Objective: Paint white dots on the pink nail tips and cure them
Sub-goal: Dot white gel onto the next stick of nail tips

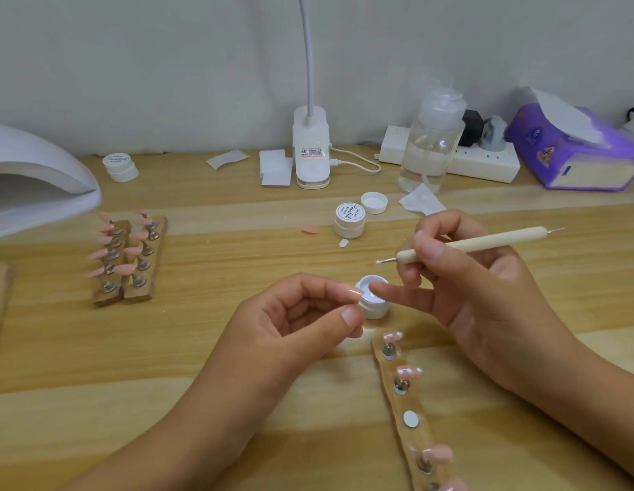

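My left hand (308, 313) pinches what looks like a glossy pink nail tip (352, 289) between thumb and forefinger, right beside an open jar of white gel (374, 299). In my right hand (468, 281) I grip a cream dotting tool (485, 241). Its metal point carries a white blob (378, 262) above the jar, and the little finger reaches to the jar's rim. A wooden holder strip (414, 437) runs toward me. Its pink tips (409, 371) show white dots, and one magnet (410, 418) is bare.
A white curing lamp (35, 182) stands at the left edge. Two wooden holders of pink tips (128, 256) lie beside it. Behind are a closed jar (349, 221), a loose lid (374, 202), a lamp base (311, 150), a clear bottle (430, 143) and a purple tissue pack (574, 150).
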Demonstrator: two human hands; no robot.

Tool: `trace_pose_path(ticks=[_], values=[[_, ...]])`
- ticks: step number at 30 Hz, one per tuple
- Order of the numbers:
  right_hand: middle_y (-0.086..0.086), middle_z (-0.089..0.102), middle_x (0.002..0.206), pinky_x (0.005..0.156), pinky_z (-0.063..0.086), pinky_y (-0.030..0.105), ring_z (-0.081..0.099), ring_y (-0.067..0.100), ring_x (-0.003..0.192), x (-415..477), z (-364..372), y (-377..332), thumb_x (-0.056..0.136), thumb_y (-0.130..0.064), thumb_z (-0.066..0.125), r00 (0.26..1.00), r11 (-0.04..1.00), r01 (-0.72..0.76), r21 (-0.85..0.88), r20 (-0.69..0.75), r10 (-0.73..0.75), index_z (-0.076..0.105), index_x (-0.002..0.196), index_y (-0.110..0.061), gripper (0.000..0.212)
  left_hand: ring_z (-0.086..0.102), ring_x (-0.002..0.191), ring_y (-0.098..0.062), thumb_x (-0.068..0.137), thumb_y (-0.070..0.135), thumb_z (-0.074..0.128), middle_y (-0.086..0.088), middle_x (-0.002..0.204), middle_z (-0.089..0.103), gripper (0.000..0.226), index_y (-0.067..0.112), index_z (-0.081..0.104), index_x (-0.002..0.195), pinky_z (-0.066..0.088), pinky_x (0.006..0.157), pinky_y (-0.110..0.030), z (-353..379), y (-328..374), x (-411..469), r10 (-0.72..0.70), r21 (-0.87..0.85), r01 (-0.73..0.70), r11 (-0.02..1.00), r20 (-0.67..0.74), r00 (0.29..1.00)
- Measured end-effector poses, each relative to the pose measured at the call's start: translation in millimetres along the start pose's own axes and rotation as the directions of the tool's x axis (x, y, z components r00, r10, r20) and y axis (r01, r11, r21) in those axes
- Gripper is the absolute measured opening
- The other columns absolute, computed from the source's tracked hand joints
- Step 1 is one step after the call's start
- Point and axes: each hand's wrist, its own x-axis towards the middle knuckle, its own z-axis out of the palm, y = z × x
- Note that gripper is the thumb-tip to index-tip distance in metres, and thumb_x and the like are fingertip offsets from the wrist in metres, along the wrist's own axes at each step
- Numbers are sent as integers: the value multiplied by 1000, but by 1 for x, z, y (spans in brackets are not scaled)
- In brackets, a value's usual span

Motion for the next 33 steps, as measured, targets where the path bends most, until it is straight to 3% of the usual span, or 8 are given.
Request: trace_pose_path(ticks=[2, 9, 14, 21, 27, 33], values=[[1, 60, 72, 79, 57, 37, 61, 10, 68, -2, 2, 0, 79, -16, 67, 1000, 1000, 1, 7, 29, -1, 64, 79, -18, 3, 67, 72, -6, 66, 24, 82, 3, 75, 71, 15, 26, 75, 78, 50, 68, -13, 1, 1, 0, 6, 20, -6, 1000, -2, 1000], [-1, 62, 74, 75, 57, 32, 65, 11, 67, -5, 0, 3, 76, -20, 68, 1000, 998, 23, -63, 20, -22, 65, 78, -19, 4, 63, 72, -5, 74, 18, 70, 8, 75, 68, 11, 28, 71, 78, 48, 68, -12, 4, 0, -1, 49, 63, -50, 997, 24, 999], [-3, 64, 73, 74, 55, 29, 65, 16, 71, -6, 0, 3, 73, -41, 80, 997, 989, 58, -138, 52, -51, 62, 75, -21, 27, 63, 76, -5, 72, 26, 76, 8, 79, 70, 7, 27, 73, 78, 50, 71, -14, 4, -1, -2, 50, 129, -59, 990, 70, 996], [-4, 63, 72, 70, 53, 31, 65, 20, 71, -7, 4, 1, 74, -43, 79, 997, 990, 45, -136, 64, -36, 59, 75, -22, 29, 62, 79, -4, 73, 30, 73, 8, 83, 71, 7, 28, 72, 80, 48, 73, -14, 5, -4, -3, 60, 174, -76, 982, 92, 994], [-3, 61, 71, 68, 54, 30, 68, 22, 68, -6, 2, 2, 74, -30, 78, 997, 991, 52, -126, 56, -46, 57, 74, -20, 23, 62, 80, -3, 74, 31, 71, 10, 85, 71, 7, 29, 71, 81, 49, 74, -14, 5, -5, -3, 68, 179, -84, 980, 91, 993], [-6, 61, 68, 72, 55, 30, 63, 8, 66, -6, 1, 4, 80, -17, 62, 993, 990, 94, -105, 83, -86, 57, 74, -20, 9, 61, 78, -3, 78, 21, 73, 11, 82, 69, 10, 30, 70, 81, 49, 73, -15, 5, -4, -2, 90, 192, -103, 976, 76, 993]])
